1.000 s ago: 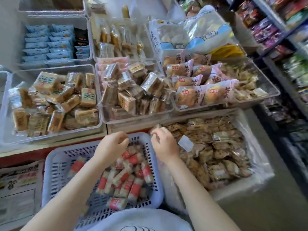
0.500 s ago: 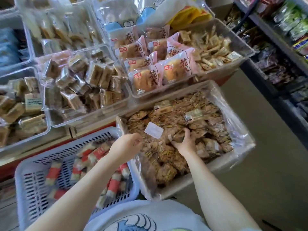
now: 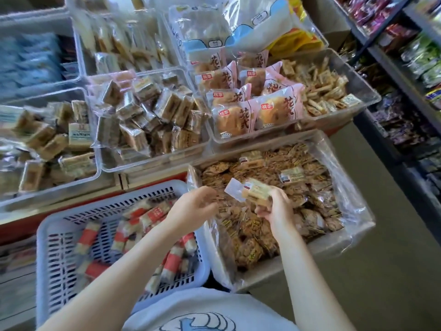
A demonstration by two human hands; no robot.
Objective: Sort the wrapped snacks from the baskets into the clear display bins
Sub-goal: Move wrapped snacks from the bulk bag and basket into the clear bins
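Observation:
My right hand grips a clear-wrapped pale snack and holds it just above a plastic-lined box filled with brown wrapped crackers. My left hand hovers beside it at the box's left edge, fingers loosely curled, with nothing seen in it. A blue slotted basket at the lower left holds several red-and-white wrapped snacks. Clear display bins lie beyond: one with brown square cakes, one with pink-wrapped buns, one with tan cakes.
A far-right bin holds thin cracker packs. Large bags are piled at the back. Store shelves packed with goods run along the right, across a narrow strip of floor. Blue packs fill a bin at far left.
My right hand dug into the cracker box and now lifts a pale wrapped snack out of it. My left hand moved from the basket to the box's edge. The view swung right.

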